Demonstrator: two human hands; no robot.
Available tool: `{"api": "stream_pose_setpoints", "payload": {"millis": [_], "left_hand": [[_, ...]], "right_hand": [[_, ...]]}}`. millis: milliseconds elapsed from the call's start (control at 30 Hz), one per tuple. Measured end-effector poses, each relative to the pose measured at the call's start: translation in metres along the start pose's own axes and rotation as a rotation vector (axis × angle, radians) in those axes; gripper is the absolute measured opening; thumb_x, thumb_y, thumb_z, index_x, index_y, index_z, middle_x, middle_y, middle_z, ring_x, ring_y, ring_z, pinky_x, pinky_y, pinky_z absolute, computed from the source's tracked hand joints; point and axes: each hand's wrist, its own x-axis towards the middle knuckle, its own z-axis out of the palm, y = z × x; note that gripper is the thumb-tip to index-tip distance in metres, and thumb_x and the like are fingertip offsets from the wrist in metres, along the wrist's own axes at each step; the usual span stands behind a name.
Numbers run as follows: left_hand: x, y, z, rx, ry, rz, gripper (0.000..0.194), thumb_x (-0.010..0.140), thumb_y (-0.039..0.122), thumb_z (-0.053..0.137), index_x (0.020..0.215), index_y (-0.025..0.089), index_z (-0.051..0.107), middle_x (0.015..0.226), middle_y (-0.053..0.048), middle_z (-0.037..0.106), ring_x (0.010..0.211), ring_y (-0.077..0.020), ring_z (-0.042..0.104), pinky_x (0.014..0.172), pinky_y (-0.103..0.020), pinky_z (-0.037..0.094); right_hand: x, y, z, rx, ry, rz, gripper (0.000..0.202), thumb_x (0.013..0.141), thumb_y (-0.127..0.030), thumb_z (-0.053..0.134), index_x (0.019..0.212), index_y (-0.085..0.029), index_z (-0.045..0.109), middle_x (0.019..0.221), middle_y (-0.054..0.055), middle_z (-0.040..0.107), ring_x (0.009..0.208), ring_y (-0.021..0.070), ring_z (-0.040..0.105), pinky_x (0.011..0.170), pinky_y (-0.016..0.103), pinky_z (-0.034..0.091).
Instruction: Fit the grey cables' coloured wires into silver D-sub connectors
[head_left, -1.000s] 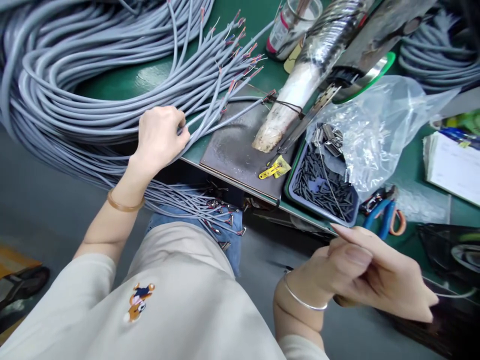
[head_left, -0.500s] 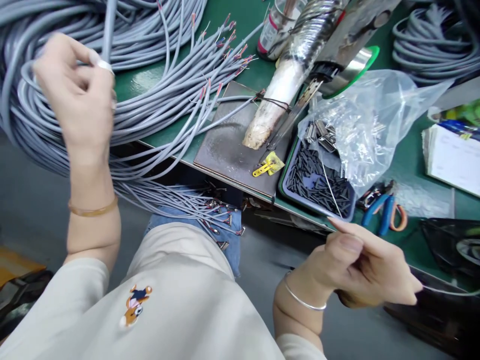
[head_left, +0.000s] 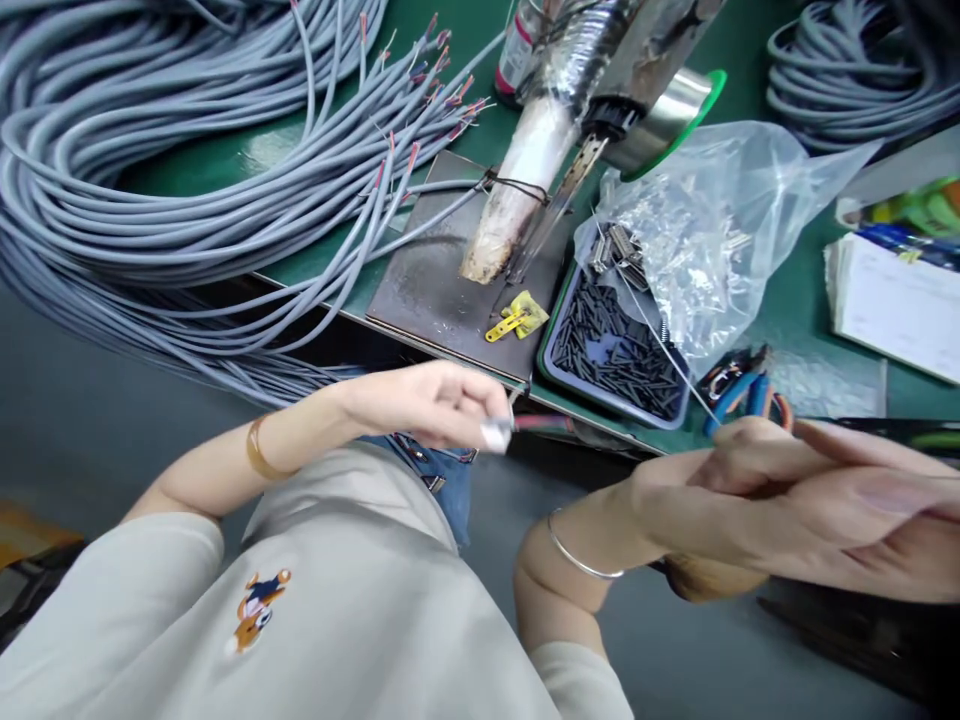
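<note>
While the left hand is pinching what looks like a blurred cable end by the bench, the right hand is curling beside the pliers; a thin wire is crossing the tray towards it, whose grip I cannot tell.

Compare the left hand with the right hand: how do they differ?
The left hand pinches red wires, blurred; the right hand holds a thin wire. The left hand has a brown bangle at the wrist; the right hand, a silver bangle. Both hands are curled.
</note>
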Motion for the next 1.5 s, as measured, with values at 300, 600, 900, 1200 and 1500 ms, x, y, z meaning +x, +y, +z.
{"api": "stream_pose_setpoints", "payload": {"millis": [300, 600, 900, 1200, 1500], "left_hand": [[0.007, -0.04, -0.01, -0.12, 0.543, 0.286, 0.028, 0.075, 0.031, 0.081, 0.084, 0.015, 0.061, 0.066, 0.0, 0.07, 0.044, -0.0023, 0.046, 0.043, -0.016, 0.032], [0.011, -0.039, -0.009, 0.067, 0.609, 0.341, 0.031, 0.076, 0.036, 0.084, 0.086, 0.014, 0.065, 0.069, 0.0, 0.071, 0.051, -0.0044, 0.056, 0.049, -0.016, 0.044], [0.011, -0.045, -0.009, 0.305, 0.741, 0.446, 0.019, 0.08, 0.03, 0.078, 0.087, 0.014, 0.071, 0.082, -0.004, 0.075, 0.072, -0.0109, 0.068, 0.07, -0.02, 0.056], [0.012, -0.05, -0.01, 0.507, 0.839, 0.524, 0.016, 0.087, 0.032, 0.074, 0.086, 0.015, 0.075, 0.081, -0.004, 0.075, 0.07, -0.0111, 0.063, 0.067, -0.021, 0.051], [0.013, -0.036, -0.011, 0.096, 0.571, 0.342, 0.044, 0.084, 0.055, 0.075, 0.075, 0.014, 0.061, 0.058, 0.003, 0.06, 0.045, -0.0035, 0.044, 0.048, -0.018, 0.042]], "right_hand": [[-0.036, -0.048, -0.018, -0.363, -0.797, 0.48, 0.014, 0.093, -0.029, 0.067, 0.093, -0.024, 0.08, 0.063, -0.003, 0.061, 0.046, 0.0062, 0.043, 0.046, 0.024, 0.032], [-0.054, -0.039, -0.006, -0.21, -0.955, 0.948, 0.01, 0.088, -0.028, 0.069, 0.088, -0.019, 0.074, 0.082, 0.0, 0.067, 0.046, 0.0023, 0.032, 0.041, 0.022, 0.021], [-0.055, -0.035, -0.011, -0.278, -0.893, 0.891, 0.015, 0.091, -0.032, 0.068, 0.085, -0.021, 0.075, 0.076, 0.0, 0.064, 0.058, 0.0079, 0.051, 0.048, 0.022, 0.036], [-0.053, -0.035, -0.012, -0.242, -0.897, 0.906, 0.009, 0.089, -0.029, 0.071, 0.09, -0.022, 0.078, 0.078, -0.001, 0.064, 0.052, 0.0051, 0.043, 0.046, 0.022, 0.028], [-0.055, -0.034, -0.008, -0.247, -0.917, 0.931, 0.01, 0.09, -0.027, 0.069, 0.087, -0.02, 0.077, 0.075, -0.002, 0.061, 0.052, 0.0052, 0.039, 0.047, 0.023, 0.026]]}}
